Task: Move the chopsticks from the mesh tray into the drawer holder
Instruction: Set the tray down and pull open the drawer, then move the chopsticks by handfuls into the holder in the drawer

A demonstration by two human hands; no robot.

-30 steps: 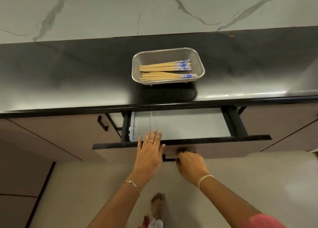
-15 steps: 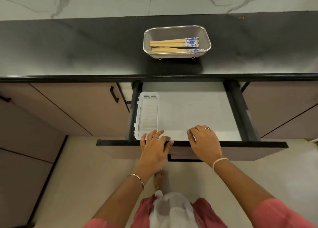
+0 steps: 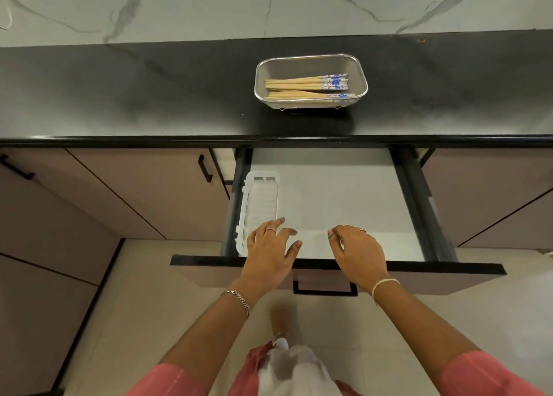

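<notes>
Now our left hand point(image 3: 270, 253) and right hand point(image 3: 357, 250) hover empty, fingers spread, over the open drawer point(image 3: 338, 268). Chopsticks point(image 3: 308, 86) lie far off in the mesh tray point(image 3: 258, 81); they look light, stiff and slippery, so we'd pinch them mid-shaft as a bundle for the white holder point(image 3: 260, 198) at left.

Black counter point(image 3: 149, 96), marble wall point(image 3: 209, 7), cabinet doors point(image 3: 134, 192) w/ black handles point(image 3: 205, 168).
</notes>
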